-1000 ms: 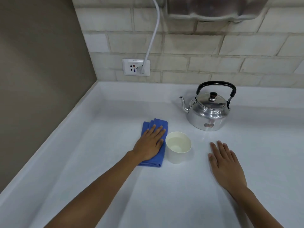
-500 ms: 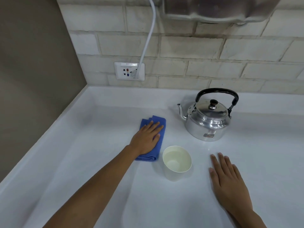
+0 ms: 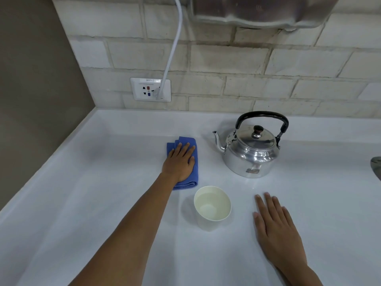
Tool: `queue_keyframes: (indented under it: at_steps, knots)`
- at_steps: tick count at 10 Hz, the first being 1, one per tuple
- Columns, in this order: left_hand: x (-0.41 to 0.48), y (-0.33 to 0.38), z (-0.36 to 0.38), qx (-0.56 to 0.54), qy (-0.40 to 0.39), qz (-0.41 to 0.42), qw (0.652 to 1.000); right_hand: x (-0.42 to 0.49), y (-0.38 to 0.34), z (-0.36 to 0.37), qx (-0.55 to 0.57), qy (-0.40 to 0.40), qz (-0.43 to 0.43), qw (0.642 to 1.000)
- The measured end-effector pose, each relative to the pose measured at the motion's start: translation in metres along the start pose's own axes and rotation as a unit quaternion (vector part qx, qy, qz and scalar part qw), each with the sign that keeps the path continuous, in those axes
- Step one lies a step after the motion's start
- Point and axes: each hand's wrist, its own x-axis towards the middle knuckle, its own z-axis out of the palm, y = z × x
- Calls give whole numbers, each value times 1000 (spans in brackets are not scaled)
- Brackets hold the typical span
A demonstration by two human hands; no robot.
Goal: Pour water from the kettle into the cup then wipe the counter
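Observation:
A folded blue cloth [image 3: 195, 162] lies on the white counter [image 3: 103, 193], left of the kettle and just behind the cup. My left hand [image 3: 179, 162] presses flat on it, fingers pointing to the wall. The white paper cup [image 3: 212, 205] stands upright near me with water in it. A shiny metal kettle [image 3: 251, 153] with a black handle stands at the back right, its spout towards the cloth. My right hand [image 3: 276, 230] rests flat on the counter right of the cup, holding nothing.
A wall socket [image 3: 150, 89] with a white cable [image 3: 173, 48] plugged in sits on the brick wall behind. A metal fixture [image 3: 257, 11] hangs above the kettle. A brown side wall closes the left. A dark object [image 3: 376, 164] shows at the right edge.
My left hand has pushed the blue cloth away from me, from beside the cup to behind it. The right hand, cup and kettle stay where they were.

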Motion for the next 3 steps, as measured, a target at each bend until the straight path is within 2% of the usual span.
queue_keyframes:
  at_steps: [2,3]
  knots:
    - [3,-1,-2,-12,-18,4,1000,0,4,2,-3,4,-1,1000]
    - [-6,-4,0,-10,21,-4,1000,1,4,4,-18,-2,-16,1000]
